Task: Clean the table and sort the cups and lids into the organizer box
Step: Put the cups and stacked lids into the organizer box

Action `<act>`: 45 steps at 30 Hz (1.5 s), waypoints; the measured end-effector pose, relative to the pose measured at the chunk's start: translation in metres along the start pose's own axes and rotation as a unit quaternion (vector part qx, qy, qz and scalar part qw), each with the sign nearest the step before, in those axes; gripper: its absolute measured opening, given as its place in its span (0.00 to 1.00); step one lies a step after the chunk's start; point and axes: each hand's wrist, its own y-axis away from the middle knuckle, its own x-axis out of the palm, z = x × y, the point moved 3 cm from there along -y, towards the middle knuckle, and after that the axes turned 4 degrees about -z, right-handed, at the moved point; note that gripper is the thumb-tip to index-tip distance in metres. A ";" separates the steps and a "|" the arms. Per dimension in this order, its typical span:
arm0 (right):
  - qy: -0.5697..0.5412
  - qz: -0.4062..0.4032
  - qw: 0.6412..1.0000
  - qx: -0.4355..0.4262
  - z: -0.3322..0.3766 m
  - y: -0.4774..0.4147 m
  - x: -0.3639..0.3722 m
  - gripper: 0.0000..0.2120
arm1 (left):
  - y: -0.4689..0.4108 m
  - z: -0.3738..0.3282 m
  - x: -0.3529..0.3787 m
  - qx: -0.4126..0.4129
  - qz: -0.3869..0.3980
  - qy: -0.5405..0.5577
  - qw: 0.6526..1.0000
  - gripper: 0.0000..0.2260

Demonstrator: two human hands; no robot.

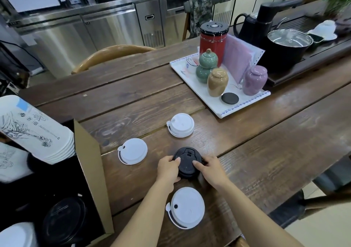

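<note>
A stack of black lids (187, 161) sits on the wooden table (266, 151) in front of me. My left hand (168, 169) grips its left side and my right hand (211, 169) grips its right side, thumbs on top. Three white lids lie around it: one far (181, 125), one left (133, 153), one near (187, 209). The organizer box (91, 161) stands at the left, holding a stack of printed white cups (36, 130), black lids (64, 220) and white lids (17, 235).
A white tray (245, 105) at the back right carries a green jar, a tan jar, a purple jar, a red canister and a black coaster. Behind it stand a black pot with a glass lid (288, 43) and a kettle. A wooden chair (112, 53) is at the far edge.
</note>
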 end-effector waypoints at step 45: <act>-0.071 0.219 0.957 -0.175 0.187 0.128 0.181 0.13 | 0.086 0.041 -0.293 0.069 -0.152 0.232 0.958 0.18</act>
